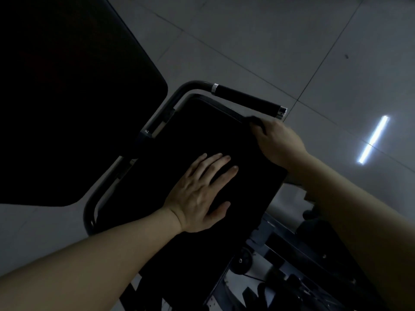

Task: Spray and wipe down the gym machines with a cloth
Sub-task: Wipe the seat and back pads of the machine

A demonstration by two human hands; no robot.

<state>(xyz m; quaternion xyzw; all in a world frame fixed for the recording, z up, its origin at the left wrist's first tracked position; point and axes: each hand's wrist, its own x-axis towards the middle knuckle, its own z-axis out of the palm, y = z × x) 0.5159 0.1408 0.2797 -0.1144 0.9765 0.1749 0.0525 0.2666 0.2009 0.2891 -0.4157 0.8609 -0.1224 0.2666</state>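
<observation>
Firmly braced, my left hand (202, 191) lies flat, fingers straight, on the black seat pad (190, 131). My right hand (278, 142) grips a dark cloth (254, 121) at the pad's far right edge, beside the handle grip (247, 97). Firm, overlapping strokes along that seam should serve best.

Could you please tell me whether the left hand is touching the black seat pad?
Touching. The head view shows the left hand lying palm-down, fingers spread straight, on the black seat pad, with no gap visible beneath it.
</observation>
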